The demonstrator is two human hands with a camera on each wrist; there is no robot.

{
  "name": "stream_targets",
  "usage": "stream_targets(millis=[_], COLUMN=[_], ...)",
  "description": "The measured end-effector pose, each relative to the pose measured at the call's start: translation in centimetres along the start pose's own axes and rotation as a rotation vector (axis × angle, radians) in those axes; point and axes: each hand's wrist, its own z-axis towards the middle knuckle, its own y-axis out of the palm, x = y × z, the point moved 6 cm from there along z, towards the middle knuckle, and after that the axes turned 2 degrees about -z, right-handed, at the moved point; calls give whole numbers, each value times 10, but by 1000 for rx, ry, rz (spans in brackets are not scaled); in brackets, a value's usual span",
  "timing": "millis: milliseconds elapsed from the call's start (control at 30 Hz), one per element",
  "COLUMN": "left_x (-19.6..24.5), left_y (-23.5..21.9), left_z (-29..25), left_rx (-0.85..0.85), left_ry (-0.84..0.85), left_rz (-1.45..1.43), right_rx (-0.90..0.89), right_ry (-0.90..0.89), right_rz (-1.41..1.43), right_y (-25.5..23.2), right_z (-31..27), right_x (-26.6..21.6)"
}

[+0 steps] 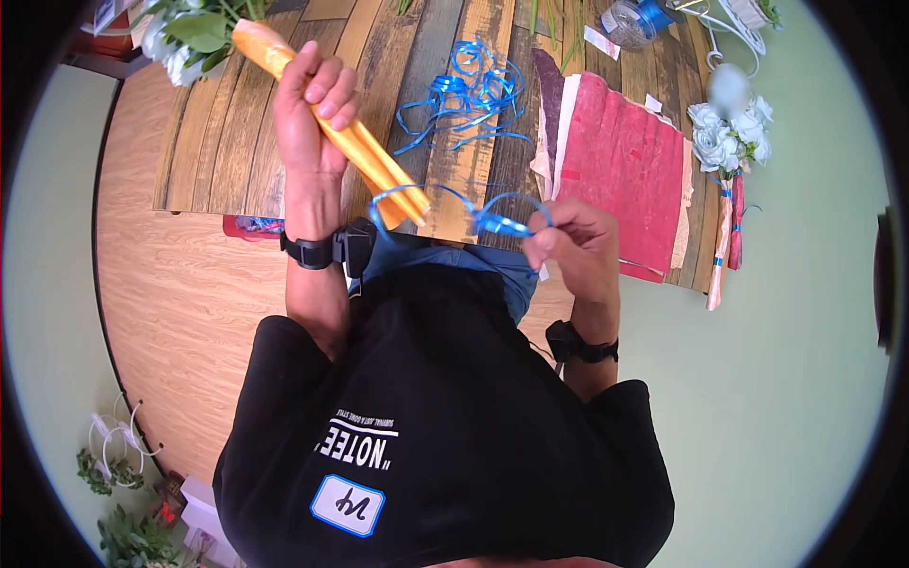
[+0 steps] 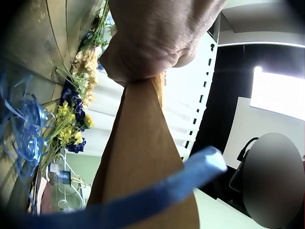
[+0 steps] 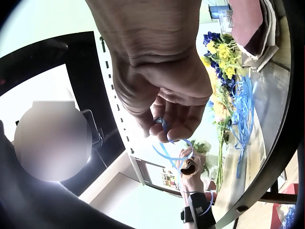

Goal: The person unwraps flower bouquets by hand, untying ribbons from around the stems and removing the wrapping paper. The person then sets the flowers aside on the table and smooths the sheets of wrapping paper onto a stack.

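Note:
My left hand [image 1: 317, 104] grips a bouquet wrapped in orange-yellow paper [image 1: 365, 156] around its middle. White flowers with green leaves [image 1: 189, 38] stick out beyond its upper end, and the narrow paper end slants down toward my lap. In the left wrist view the wrap [image 2: 140, 138] runs down from under the hand. My right hand [image 1: 579, 237] pinches a blue ribbon [image 1: 502, 225] between thumb and fingers. Loops of this ribbon curl across to the lower end of the wrap. In the right wrist view the ribbon [image 3: 167, 156] dangles from the fingertips.
A tangle of blue ribbon [image 1: 469, 95] lies on the wooden table [image 1: 237, 142]. Red wrapping sheets [image 1: 620, 170] are stacked at right, with wrapped pale blue flowers [image 1: 724, 142] beyond. A ribbon spool [image 1: 639, 24] stands at the back. Yellow and purple flowers [image 2: 71, 119] lie along the table.

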Motion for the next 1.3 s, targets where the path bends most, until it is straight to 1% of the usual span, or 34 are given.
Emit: stream_targets(millis=[33, 67, 100, 167, 200, 267, 300, 333, 400, 433, 533, 600, 667, 700, 733, 800, 833, 867, 933, 1033, 1133, 1300], left_x=[6, 11, 14, 21, 22, 23, 23, 21, 22, 22, 22, 22, 19, 17, 16, 10, 8, 9, 6, 5, 6, 8], left_y=[-3, -6, -6, -9, -10, -17, -20, -22, -28, -31, -37, -38, -38, -37, -36, -38, -41, -39, -38, -41, -43, -44], left_z=[1, 1, 1, -2, -4, -8, -9, -10, -12, -12, -13, -16, -21, -24, -26, -32, -35, -37, -41, -42, -42, -44], left_rx=[-2, -6, -14, 35, 29, 102, 141, 141, 218, 240, 264, 275, 318, 308, 307, 323, 323, 324, 332, 326, 324, 347], left_ry=[16, 32, 34, 70, 68, 95, 108, 101, 137, 147, 143, 145, 100, 90, 96, 44, 35, 43, 3, 1, 5, 5], left_rz=[-1, -4, -9, 34, 25, 133, 153, 142, 228, 235, 275, 275, 303, 298, 290, 334, 311, 303, 314, 296, 281, 288], right_rx=[56, 56, 101, 186, 190, 212, 248, 255, 286, 290, 344, 335, 379, 391, 386, 279, 281, 274, 276, 261, 254, 231], right_ry=[-6, -12, -21, -26, -29, -87, -84, -80, -187, -213, -240, -265, -152, -78, -82, 27, 97, 94, 20, -4, -15, -54], right_rz=[-2, -8, -25, -52, -62, -174, -257, -268, -254, -285, -334, -354, -457, -535, -543, -583, -608, -616, -590, -586, -595, -551], right_y=[-9, -12, -18, -22, -20, -17, -16, -15, -16, -15, -13, -6, 2, 2, 3, 9, 8, 11, 16, 24, 22, 35], right_z=[-1, 0, 2, 7, 12, 21, 24, 29, 37, 41, 59, 73, 86, 93, 100, 115, 119, 123, 128, 133, 139, 142], right_x=[-1, -6, -15, -31, -39, -58, -66, -74, -96, -105, -117, -118, -109, -100, -93, -74, -70, -69, -73, -82, -84, -86])
